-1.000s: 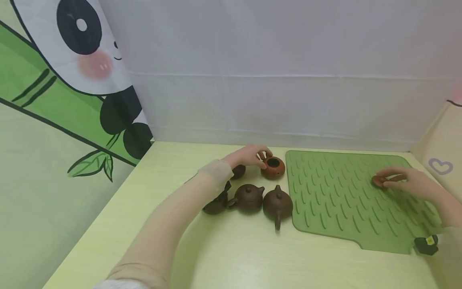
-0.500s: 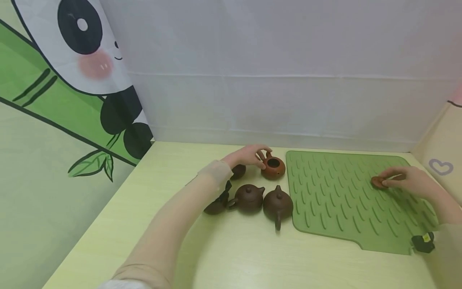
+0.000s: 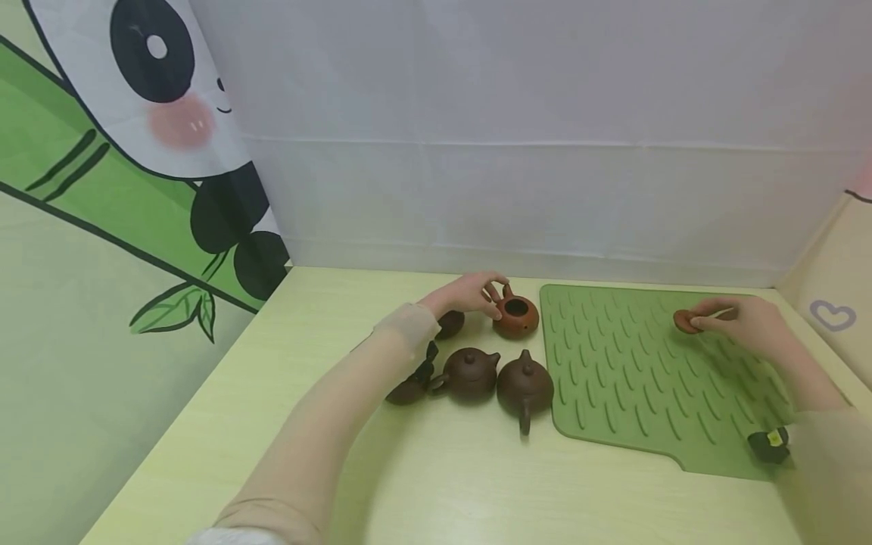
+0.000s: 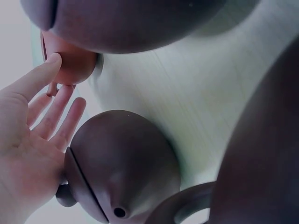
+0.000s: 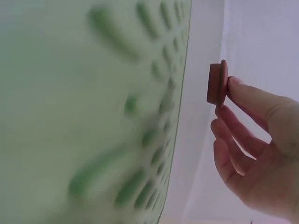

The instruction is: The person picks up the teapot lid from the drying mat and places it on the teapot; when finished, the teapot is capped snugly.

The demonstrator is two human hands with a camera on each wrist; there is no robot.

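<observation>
In the head view, my left hand (image 3: 466, 294) is at the lidless reddish-brown teapot (image 3: 515, 327), which stands on the table with its dark mouth facing up. The left wrist view has the thumb pressed to the side of that teapot (image 4: 78, 64) and fingers by its handle. Out over the green mat, my right hand (image 3: 744, 325) pinches a small round teapot lid (image 3: 684, 321) between thumb and fingers. Seen edge-on in the right wrist view, the lid (image 5: 216, 85) has its inner rim turned away from the palm.
Two dark brown lidded teapots, one (image 3: 470, 382) beside the other (image 3: 526, 393), stand in front of the reddish one. More dark pots are partly hidden by the left forearm. The green ridged mat (image 3: 613, 412) covers the table's right side. A pale cloth wall (image 3: 436, 197) rises behind.
My right hand has lifted the lid off the mat and carried it left and a little toward the back. The left hand has stayed at the reddish-brown teapot.
</observation>
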